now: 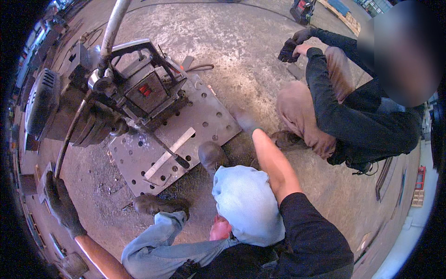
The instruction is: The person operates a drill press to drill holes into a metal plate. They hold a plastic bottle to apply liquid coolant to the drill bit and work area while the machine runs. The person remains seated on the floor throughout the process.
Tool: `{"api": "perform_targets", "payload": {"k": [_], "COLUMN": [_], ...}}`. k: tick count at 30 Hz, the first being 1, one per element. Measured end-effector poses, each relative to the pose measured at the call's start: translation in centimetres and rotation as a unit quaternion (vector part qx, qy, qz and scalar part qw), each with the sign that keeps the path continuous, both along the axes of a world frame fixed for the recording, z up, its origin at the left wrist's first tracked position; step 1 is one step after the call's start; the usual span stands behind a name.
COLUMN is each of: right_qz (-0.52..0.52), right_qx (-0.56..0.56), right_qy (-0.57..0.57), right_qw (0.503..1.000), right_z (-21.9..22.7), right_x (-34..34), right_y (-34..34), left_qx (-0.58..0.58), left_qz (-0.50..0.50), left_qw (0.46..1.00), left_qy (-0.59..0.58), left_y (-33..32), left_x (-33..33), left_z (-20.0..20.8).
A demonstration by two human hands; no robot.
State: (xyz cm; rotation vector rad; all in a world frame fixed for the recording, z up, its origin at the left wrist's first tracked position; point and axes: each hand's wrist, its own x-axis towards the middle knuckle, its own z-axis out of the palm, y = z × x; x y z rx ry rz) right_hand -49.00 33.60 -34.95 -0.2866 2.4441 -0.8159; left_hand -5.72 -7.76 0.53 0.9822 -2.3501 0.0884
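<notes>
A drill-press-like machine (pixel 148 88) with a ribbed motor housing (pixel 42 102) stands on a perforated steel plate (pixel 213 109). Long rod levers (pixel 73 125) stick out from its hub; a shorter lever ends in a black knob (pixel 181 162). My left hand (pixel 62 204), in a dark glove, is closed around the lower end of one long lever. Over the plate's right corner, my right hand (pixel 245 122) is smeared by motion, so its fingers and anything in them cannot be made out. A flat metal bar (pixel 169 154) lies across the plate, between the machine and my boots.
To the right, a co-worker in dark sleeves (pixel 325 93) crouches close to the plate, with dark gloves (pixel 289 50) at the hands. A cable (pixel 202 67) lies behind the plate. Farther back stand a red-and-black machine (pixel 302 10) and pallets (pixel 346 18). Metal pieces lie at the left edge.
</notes>
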Motion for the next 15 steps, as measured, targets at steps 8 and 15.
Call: {"api": "perform_targets", "payload": {"k": [8,15], "right_qz": [-0.014,0.029], "right_qx": [-0.031,-0.058], "right_qy": [-0.004,-0.085], "right_qw": [0.999,0.994], "right_z": [4.2,-0.2], "right_x": [1.8,-0.6], "right_y": [-1.8,-0.4], "left_qx": [0.022,0.065], "left_qz": [-0.004,0.015], "left_qw": [1.0,0.998], "left_qy": [0.003,0.018], "left_y": [-0.1,0.4], "left_x": [0.8,0.0], "left_z": [0.8,0.3]}}
